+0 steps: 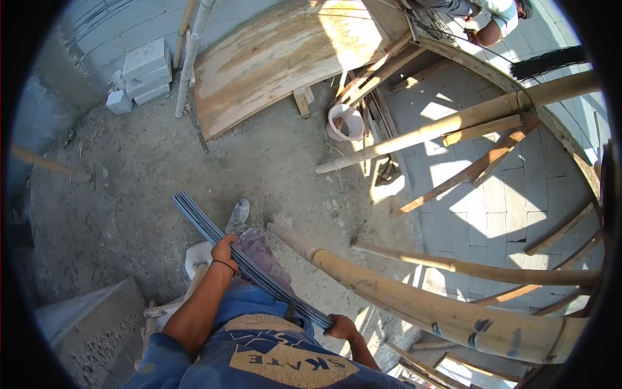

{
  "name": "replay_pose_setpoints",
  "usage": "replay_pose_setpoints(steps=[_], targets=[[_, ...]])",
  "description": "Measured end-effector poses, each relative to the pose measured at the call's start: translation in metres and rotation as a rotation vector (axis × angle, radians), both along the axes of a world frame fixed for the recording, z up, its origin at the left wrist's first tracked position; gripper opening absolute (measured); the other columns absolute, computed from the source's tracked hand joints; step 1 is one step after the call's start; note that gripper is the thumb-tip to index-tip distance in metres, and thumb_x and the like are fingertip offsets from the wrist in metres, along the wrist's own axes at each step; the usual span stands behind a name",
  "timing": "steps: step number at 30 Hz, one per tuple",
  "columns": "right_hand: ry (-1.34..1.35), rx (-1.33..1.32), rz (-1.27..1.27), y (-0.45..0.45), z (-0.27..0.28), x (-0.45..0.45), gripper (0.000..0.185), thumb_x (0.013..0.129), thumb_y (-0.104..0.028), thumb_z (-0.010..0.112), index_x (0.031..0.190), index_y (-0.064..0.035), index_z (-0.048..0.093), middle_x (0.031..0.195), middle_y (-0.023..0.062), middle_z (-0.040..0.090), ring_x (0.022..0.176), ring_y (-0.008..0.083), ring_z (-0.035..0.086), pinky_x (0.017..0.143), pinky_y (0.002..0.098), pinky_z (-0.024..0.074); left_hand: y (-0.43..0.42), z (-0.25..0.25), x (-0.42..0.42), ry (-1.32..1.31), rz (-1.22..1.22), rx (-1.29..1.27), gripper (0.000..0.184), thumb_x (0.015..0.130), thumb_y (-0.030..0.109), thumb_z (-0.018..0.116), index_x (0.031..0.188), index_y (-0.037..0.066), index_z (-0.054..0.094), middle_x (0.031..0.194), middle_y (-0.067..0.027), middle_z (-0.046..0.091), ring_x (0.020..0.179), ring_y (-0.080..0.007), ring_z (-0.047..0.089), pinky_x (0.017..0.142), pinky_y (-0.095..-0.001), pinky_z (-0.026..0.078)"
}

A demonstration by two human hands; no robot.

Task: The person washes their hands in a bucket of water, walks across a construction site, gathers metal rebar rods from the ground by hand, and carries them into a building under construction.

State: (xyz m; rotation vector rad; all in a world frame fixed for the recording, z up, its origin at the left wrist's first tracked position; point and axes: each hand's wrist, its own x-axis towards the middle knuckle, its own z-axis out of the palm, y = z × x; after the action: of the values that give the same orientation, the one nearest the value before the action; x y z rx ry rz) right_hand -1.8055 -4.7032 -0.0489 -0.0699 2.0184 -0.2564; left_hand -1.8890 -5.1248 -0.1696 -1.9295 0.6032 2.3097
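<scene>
A bundle of thin grey metal rods (pixel 262 279) lies slantwise across the front of my body, its upper left end pointing out over the concrete floor. My left hand (pixel 225 250), with a dark band at the wrist, is wrapped round the bundle near its middle. At the lower right end, my right hand (pixel 341 328) is closed round the rods. A dark tie or strap crosses the bundle close to my right hand.
A thick bamboo pole (pixel 402 295) slants up from the floor on the right, with thinner poles beyond. A plywood sheet (pixel 259 78), a white bucket (pixel 345 123) and white blocks (pixel 147 70) stand ahead. Another person (pixel 495 26) is at the top right.
</scene>
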Motion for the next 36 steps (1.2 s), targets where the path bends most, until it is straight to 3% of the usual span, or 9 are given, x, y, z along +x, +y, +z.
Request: replay_pose_setpoints(steps=[6, 9, 22, 25, 27, 28, 30, 31, 36], targets=[[0.004, -0.054, -0.186, -0.095, 0.051, -0.090, 0.056, 0.062, -0.034, 0.074, 0.110, -0.0060, 0.064, 0.093, 0.0216, 0.070, 0.092, 0.0374, 0.068, 0.082, 0.0443, 0.0522, -0.080, 0.017, -0.111, 0.077, -0.048, 0.025, 0.011, 0.081, 0.014, 0.065, 0.071, 0.012, 0.059, 0.063, -0.0002, 0.055, 0.056, -0.0172, 0.055, 0.053, -0.0325, 0.047], [0.022, 0.018, -0.133, -0.113, 0.018, -0.079, 0.053, 0.067, -0.040, 0.071, 0.109, -0.0090, 0.066, 0.100, 0.0226, 0.069, 0.097, 0.0408, 0.065, 0.086, 0.0475, 0.0506, -0.105, 0.026, -0.158, 0.049, -0.122, -0.014, 0.011, 0.080, 0.014, 0.065, 0.071, 0.011, 0.059, 0.063, -0.0016, 0.055, 0.056, -0.0183, 0.056, 0.053, -0.0319, 0.048], [-0.148, 0.103, -0.468, -0.242, 0.047, -0.143, 0.065, 0.065, -0.049, 0.074, 0.117, -0.0118, 0.066, 0.109, 0.0142, 0.071, 0.106, 0.0320, 0.066, 0.093, 0.0431, 0.0496, -0.173, -0.007, -0.309, 0.024, -0.454, 0.179, 0.014, 0.080, 0.009, 0.067, 0.073, 0.010, 0.056, 0.067, -0.0049, 0.053, 0.057, -0.0202, 0.054, 0.054, -0.0361, 0.047], [-0.115, 0.140, -0.514, -0.311, 0.062, -0.152, 0.061, 0.067, -0.045, 0.074, 0.116, -0.0097, 0.066, 0.108, 0.0164, 0.070, 0.105, 0.0333, 0.065, 0.092, 0.0436, 0.0498, -0.202, -0.030, -0.348, -0.021, -0.606, 0.161, 0.015, 0.081, 0.006, 0.067, 0.074, 0.010, 0.055, 0.067, -0.0041, 0.052, 0.057, -0.0198, 0.054, 0.054, -0.0355, 0.047], [0.205, -0.041, -0.731, -0.352, 0.045, -0.116, 0.051, 0.057, -0.028, 0.074, 0.098, -0.0021, 0.062, 0.094, 0.0261, 0.066, 0.092, 0.0447, 0.063, 0.081, 0.0518, 0.0515, -0.223, -0.031, -0.367, -0.050, -0.670, 0.165, 0.015, 0.081, 0.005, 0.067, 0.073, 0.010, 0.055, 0.067, -0.0039, 0.052, 0.057, -0.0197, 0.053, 0.054, -0.0349, 0.047], [0.211, -0.047, -0.740, -0.366, 0.044, -0.124, 0.051, 0.057, -0.028, 0.074, 0.098, -0.0021, 0.062, 0.094, 0.0261, 0.066, 0.092, 0.0447, 0.063, 0.081, 0.0518, 0.0515, -0.233, -0.031, -0.381, -0.073, -0.716, 0.165, 0.016, 0.082, 0.005, 0.067, 0.073, 0.010, 0.054, 0.067, -0.0037, 0.051, 0.057, -0.0197, 0.053, 0.054, -0.0343, 0.046], [0.172, -0.107, -0.738, -0.405, 0.082, -0.142, 0.040, 0.069, -0.026, 0.062, 0.100, -0.0010, 0.064, 0.097, 0.0281, 0.066, 0.095, 0.0460, 0.062, 0.083, 0.0536, 0.0481, -0.244, -0.034, -0.396, -0.049, -0.736, 0.164, 0.016, 0.082, 0.005, 0.067, 0.073, 0.010, 0.054, 0.067, -0.0038, 0.051, 0.057, -0.0198, 0.053, 0.054, -0.0342, 0.046], [0.019, 0.006, -0.822, -0.434, 0.158, -0.204, 0.047, 0.073, -0.039, 0.064, 0.100, 0.0007, 0.068, 0.099, 0.0308, 0.066, 0.102, 0.0449, 0.063, 0.087, 0.0512, 0.0481, -0.247, -0.035, -0.397, -0.028, -0.749, 0.167, 0.016, 0.082, 0.006, 0.067, 0.073, 0.010, 0.054, 0.067, -0.0039, 0.051, 0.057, -0.0200, 0.052, 0.055, -0.0342, 0.046], [-0.082, -0.028, -0.888, -0.469, 0.138, -0.200, 0.046, 0.073, -0.035, 0.068, 0.101, 0.0013, 0.067, 0.098, 0.0283, 0.067, 0.100, 0.0418, 0.064, 0.086, 0.0481, 0.0487, -0.238, -0.051, -0.408, -0.077, -0.873, 0.229, 0.017, 0.084, 0.008, 0.067, 0.074, 0.009, 0.054, 0.067, -0.0035, 0.051, 0.058, -0.0200, 0.051, 0.056, -0.0343, 0.047]])
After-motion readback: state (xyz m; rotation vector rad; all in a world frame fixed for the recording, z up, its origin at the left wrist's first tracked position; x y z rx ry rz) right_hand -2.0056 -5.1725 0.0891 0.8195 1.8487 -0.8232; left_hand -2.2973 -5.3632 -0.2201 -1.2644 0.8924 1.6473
